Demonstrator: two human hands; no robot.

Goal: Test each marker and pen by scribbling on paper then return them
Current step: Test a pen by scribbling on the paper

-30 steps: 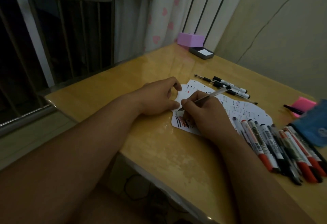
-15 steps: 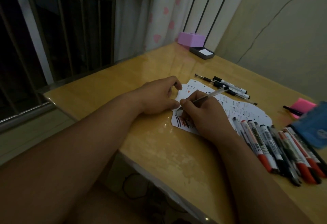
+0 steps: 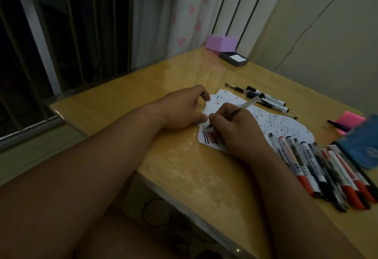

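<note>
Marker row (image 3: 319, 168) lies beside paper (image 3: 286, 127); right hand (image 3: 239, 133) gripping pen (image 3: 243, 107) partly hides scribbles (image 3: 209, 140)

Pink-hearted curtain (image 3: 192, 11); lilac box (image 3: 221, 42); red-capped markers (image 3: 327, 168); yellow table (image 3: 184, 172)

We can just read big letters ending in "BOARD" on one red-ended marker (image 3: 297, 157) at 3 o'clock. Other print is too blurry.

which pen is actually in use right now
The clear pen gripped in the right hand, tip on the paper. All the others lie on the table: a row at right, a few beyond the paper.
</note>
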